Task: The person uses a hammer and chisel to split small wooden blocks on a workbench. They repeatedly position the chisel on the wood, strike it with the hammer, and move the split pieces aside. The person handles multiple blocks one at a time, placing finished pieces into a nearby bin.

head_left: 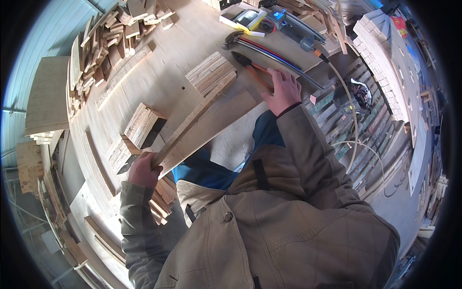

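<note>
My left hand [143, 171] is closed round the near-left end of a wide wooden plank [211, 129] and a narrow wooden strip [197, 111], which meet at that end and spread apart farther right. Whether they are fastened together I cannot tell. At the far right, my right hand [285, 91] has its fingers and thumb round the orange handles of a pair of pliers [243, 59]. The dark jaws point away to the left. Just beyond the pliers lies a hammer [233, 38] with a dark head.
Stacked wooden blocks [211, 72] stand beyond the strip, and more blocks [143, 124] sit near my left hand. A heap of wood offcuts [115, 36] fills the far left of the worktable [168, 53]. A pale hose [355, 115] hangs at right over a slatted pallet [370, 127].
</note>
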Demonstrator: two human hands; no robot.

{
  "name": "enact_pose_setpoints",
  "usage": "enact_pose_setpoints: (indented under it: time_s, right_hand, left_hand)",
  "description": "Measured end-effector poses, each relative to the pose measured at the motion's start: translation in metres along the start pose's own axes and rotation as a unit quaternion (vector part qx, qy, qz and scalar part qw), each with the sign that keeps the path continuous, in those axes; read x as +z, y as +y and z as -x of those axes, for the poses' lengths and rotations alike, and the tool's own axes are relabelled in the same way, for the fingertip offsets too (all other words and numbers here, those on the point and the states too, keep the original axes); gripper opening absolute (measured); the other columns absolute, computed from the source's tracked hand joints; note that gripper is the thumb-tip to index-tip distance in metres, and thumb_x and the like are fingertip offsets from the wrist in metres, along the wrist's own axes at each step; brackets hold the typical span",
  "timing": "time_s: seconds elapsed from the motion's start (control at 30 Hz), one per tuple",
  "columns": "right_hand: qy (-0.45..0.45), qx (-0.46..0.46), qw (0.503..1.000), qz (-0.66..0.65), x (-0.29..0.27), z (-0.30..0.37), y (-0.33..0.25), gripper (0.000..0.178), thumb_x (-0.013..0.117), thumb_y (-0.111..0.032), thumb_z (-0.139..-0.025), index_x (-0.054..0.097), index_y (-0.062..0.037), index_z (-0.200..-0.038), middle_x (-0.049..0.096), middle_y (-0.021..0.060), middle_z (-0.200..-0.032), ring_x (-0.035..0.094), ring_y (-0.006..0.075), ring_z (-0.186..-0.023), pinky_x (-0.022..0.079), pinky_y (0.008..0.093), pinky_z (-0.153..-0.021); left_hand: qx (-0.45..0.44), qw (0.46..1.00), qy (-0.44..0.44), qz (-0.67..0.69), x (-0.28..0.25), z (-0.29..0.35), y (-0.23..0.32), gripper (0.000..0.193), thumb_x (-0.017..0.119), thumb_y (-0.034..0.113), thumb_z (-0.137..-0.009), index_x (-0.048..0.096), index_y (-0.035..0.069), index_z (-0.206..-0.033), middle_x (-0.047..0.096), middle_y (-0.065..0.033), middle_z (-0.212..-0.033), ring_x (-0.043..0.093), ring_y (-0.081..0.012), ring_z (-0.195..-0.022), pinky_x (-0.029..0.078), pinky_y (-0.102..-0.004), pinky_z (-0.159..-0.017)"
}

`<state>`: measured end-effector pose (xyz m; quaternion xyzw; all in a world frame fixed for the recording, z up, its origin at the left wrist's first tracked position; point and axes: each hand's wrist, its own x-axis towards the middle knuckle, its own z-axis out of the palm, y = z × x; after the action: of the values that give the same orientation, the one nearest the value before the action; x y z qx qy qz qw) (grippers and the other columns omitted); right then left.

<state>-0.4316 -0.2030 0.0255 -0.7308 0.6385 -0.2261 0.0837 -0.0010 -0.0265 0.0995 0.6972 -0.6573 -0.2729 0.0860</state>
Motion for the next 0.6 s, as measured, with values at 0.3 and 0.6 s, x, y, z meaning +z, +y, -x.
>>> enact_pose_setpoints:
  time_s: [0.3, 0.6]
  right_hand:
    - [-0.055, 0.013, 0.998, 0.022, 0.01, -0.025, 0.004, 0.066, 0.087, -0.022, -0.087, 0.058, -0.0105, -0.146, 0.065, 0.0182, -0.139, 0.06, 0.041, -0.133, 0.049, 0.0519, -0.112]
    - [-0.09, 0.002, 0.994, 0.054, 0.005, -0.047, -0.007, 0.055, 0.086, -0.022, -0.086, 0.062, -0.007, -0.133, 0.069, 0.022, -0.126, 0.066, 0.0421, -0.121, 0.055, 0.0513, -0.104]
  left_hand:
    - [-0.023, 0.996, 0.029, -0.084, 0.015, -0.006, 0.003, 0.022, 0.081, 0.012, -0.087, 0.075, 0.007, -0.107, 0.07, -0.0147, -0.11, 0.07, -0.043, -0.103, 0.055, -0.0523, -0.088]
    - [-0.014, 0.991, 0.092, -0.098, 0.022, -0.005, 0.012, 0.02, 0.084, 0.024, -0.09, 0.075, 0.011, -0.101, 0.071, -0.0117, -0.104, 0.073, -0.041, -0.094, 0.057, -0.0522, -0.082]
